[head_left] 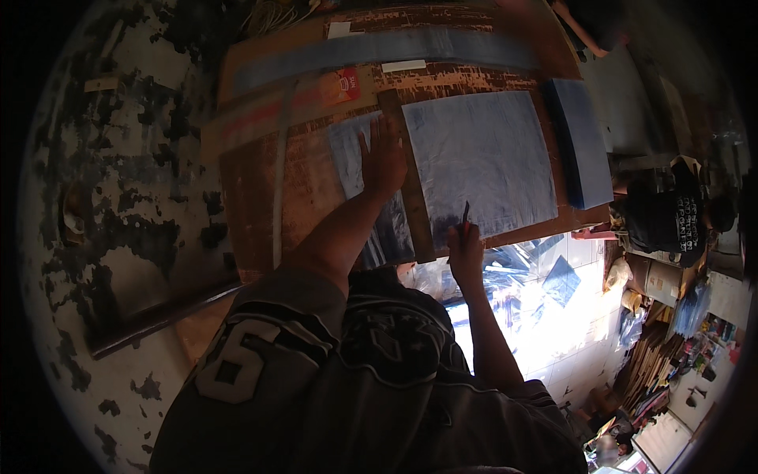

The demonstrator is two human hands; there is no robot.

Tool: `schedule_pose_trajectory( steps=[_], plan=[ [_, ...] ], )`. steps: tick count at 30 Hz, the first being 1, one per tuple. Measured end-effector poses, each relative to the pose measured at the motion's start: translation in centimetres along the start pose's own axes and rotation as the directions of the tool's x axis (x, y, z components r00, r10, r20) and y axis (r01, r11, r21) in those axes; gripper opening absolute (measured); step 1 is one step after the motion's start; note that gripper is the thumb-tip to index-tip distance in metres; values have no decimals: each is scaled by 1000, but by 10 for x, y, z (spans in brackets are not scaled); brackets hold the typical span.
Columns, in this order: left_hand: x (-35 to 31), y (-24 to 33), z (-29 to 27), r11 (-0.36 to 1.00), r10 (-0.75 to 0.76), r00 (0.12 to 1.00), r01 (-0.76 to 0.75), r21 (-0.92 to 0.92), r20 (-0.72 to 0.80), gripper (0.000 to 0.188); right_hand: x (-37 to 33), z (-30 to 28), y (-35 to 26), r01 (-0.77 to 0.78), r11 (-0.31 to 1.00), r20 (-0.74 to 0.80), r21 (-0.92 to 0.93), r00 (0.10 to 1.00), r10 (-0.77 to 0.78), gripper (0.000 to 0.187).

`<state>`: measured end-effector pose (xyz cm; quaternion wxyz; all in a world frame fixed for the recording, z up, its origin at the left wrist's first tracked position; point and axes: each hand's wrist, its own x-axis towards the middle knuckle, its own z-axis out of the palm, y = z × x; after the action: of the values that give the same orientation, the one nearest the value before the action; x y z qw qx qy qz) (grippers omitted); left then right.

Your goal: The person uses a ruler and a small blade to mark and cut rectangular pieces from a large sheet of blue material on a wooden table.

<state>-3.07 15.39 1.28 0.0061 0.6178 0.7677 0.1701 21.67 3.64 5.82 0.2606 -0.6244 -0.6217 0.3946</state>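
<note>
On the table (249, 197), plastic sheeting (485, 158) is spread to both sides of the straightedge (414, 197). To its left, beyond the sheeting, a slat (279, 182) is laid; to its far right, a stack (580, 146) is set. Behind it, a card (403, 65) and a long strip (466, 46) are placed. At its left edge the left hand (384, 162) is rested; to its front right, a cutter (464, 215) is held in the right hand (467, 251).

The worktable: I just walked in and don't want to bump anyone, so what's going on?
At the worktable, the camera wearer's left hand is spread at the left edge of a dark strip, with bluish sheeting showing on both sides. The right hand holds a slim dark cutter-like tool, its tip over the sheeting near the wearer's side; whether it touches is unclear. A blue stack sits toward the table's right edge, and another person is farther right.
</note>
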Motion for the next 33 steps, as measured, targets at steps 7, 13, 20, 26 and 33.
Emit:
schedule_pose_trajectory(
  steps=[7, 13, 20, 26, 33],
  plan=[
    [2, 0, -3, 1000, -20, 998, 20, 0, 54, 64, 129, 32, -70, 191, 981, 219, -41, 960, -177, 29],
    [6, 2, -8, 999, -37, 992, 32, 45, 122, 67, 211, 86, -96, 225, 932, 207, -283, 964, -169, 31],
    [3, -1, -6, 1000, -13, 993, 12, 11, 121, 66, 230, 96, -126, 362, 758, 392, -543, 907, -153, 25],
    [0, -3, -4, 997, -9, 994, 1, 73, 109, 63, 224, 91, -144, 441, 711, 507, -548, 851, -137, 24],
    [2, -4, -1, 997, 8, 995, -15, 70, 100, 69, 221, 94, -139, 389, 754, 450, -529, 882, -140, 25]
  ],
)
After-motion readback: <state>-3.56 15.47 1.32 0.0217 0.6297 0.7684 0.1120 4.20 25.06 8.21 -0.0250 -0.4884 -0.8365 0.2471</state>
